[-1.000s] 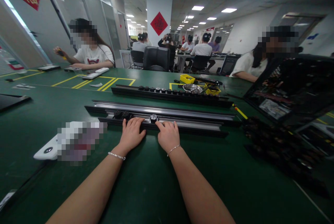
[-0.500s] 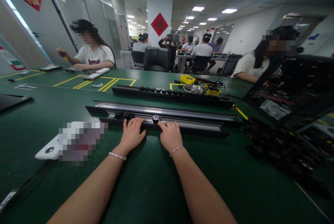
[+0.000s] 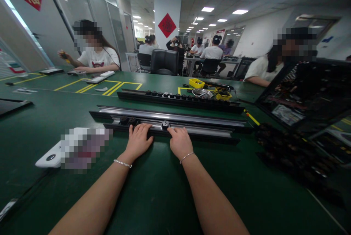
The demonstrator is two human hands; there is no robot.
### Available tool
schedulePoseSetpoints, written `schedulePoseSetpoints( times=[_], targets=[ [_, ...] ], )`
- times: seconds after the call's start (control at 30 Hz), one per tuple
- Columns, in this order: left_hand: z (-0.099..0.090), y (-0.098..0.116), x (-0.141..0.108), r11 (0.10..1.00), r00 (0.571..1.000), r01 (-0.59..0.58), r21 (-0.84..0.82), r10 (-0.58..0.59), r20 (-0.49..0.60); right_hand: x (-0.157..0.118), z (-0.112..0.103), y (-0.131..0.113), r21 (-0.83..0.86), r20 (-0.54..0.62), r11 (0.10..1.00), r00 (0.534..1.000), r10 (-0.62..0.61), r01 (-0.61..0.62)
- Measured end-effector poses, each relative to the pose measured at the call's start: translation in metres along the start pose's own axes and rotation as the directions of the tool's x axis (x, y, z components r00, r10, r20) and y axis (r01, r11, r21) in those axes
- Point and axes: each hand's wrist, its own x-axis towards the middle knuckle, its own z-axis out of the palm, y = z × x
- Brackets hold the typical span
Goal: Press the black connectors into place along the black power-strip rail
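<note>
Over the last second the small black slider (image 3: 165, 125) has shifted slightly toward 3 o'clock along the near rail (image 3: 175, 129) on the green surface (image 3: 153, 191), nudged by the right hand (image 3: 179, 142)'s fingertips; left hand (image 3: 138, 140) rests flat, steadying the rail, neither hand clenched.

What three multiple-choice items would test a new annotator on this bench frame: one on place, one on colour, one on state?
1. The small roller part sits
A. between the two hands
B. left of both hands
C. in the yellow bin

2. The table top is
A. white
B. green
C. red

3. The left hand is
A. raised in the air
B. lying palm down on the near rail
C. holding a tool

Key: 1 A, it shows just off the right hand fingertips; 2 B, plain green mat; 3 B, fingers spread flat.
</note>
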Motion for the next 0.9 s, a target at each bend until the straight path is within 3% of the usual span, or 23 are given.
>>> schedulePoseSetpoints(
  times=[0.5, 0.9],
  targets=[
    [-0.001, 0.002, 0.001, 1.000, 1.000, 0.004, -0.008, -0.004, 0.014, -0.016, -0.004, 0.023, -0.113, -0.023, 0.994, 1.000, -0.018, 0.015],
    [-0.002, 0.002, 0.000, 1.000, 1.000, 0.011, -0.010, -0.011, 0.020, -0.011, -0.007, 0.026, -0.061, -0.017, 0.998, 0.999, -0.027, 0.026]
  ],
)
